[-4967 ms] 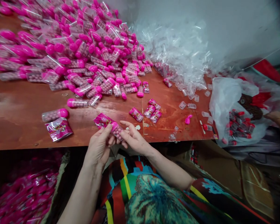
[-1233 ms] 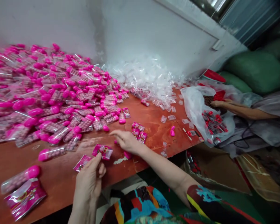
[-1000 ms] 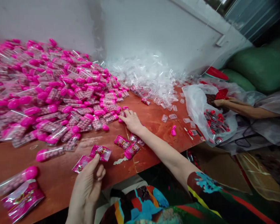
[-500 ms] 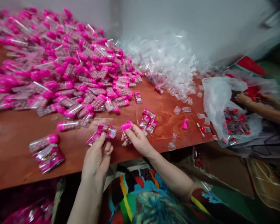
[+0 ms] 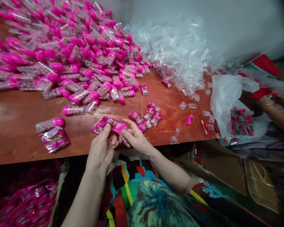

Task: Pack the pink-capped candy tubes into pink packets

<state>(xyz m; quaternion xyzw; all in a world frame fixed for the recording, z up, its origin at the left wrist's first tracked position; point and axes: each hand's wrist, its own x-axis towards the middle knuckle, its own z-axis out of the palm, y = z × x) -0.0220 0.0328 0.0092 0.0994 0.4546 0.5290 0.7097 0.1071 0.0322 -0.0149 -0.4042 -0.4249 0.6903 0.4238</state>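
My left hand [image 5: 103,145] pinches shiny pink printed packets [image 5: 109,123] between thumb and fingers above the table's front edge. Closed on a clear container of pink balls with a pink cap [image 5: 120,127] is my right hand [image 5: 134,137]. The cap touches or overlaps the right end of the packets. Several small pink packets [image 5: 156,119] lie just beyond my right hand. To the left, a pink-capped container of balls [image 5: 49,124] rests beside a larger pink packet [image 5: 54,138].
A big heap of pink-capped containers [image 5: 85,63] covers the back left of the brown table [image 5: 14,135]. Clear empty containers [image 5: 175,53] are piled behind. At right, another person's hands [image 5: 266,102] work near a plastic bag [image 5: 223,94] with red-capped items. Pink packets [image 5: 30,201] fill a box below.
My hands have come together, bringing the container's cap against the packets. More small packets now show beside my right hand. The view has shifted downward, and the other person's hands have moved.
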